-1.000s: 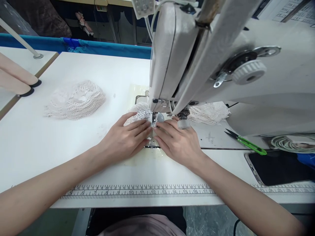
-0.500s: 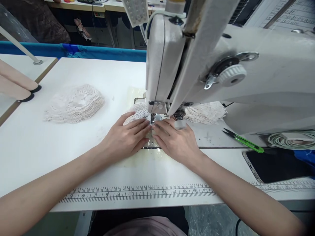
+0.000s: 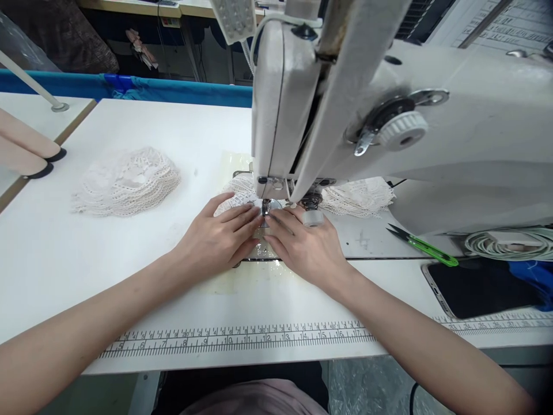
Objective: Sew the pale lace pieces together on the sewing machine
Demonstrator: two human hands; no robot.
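Sitting at the far left are two beige, rounded things with black ends (image 3: pixel 28 144), then a loose pile of white lace (image 3: pixel 127 183) on the white tabletop (image 3: pixel 47 265). Next comes the person's left hand (image 3: pixel 220 233), palm down, fingers stretched out flat and a bit spread, not closed round anything, resting on the near edge of a lace piece (image 3: pixel 239 187) that lies just left of the presser foot (image 3: pixel 265 207) on a big white sewing machine (image 3: pixel 272 109). Right hand (image 3: pixel 309 245) mirrors it from the other side, tips right by the foot, but honestly can't tell if those fingers are pinching any lace. Behind it there's another lace bundle (image 3: pixel 360 197), then green-handled snips (image 3: pixel 425 248), a dark-screened phone (image 3: pixel 484 288) and a coiled pale cable (image 3: pixel 484 245).
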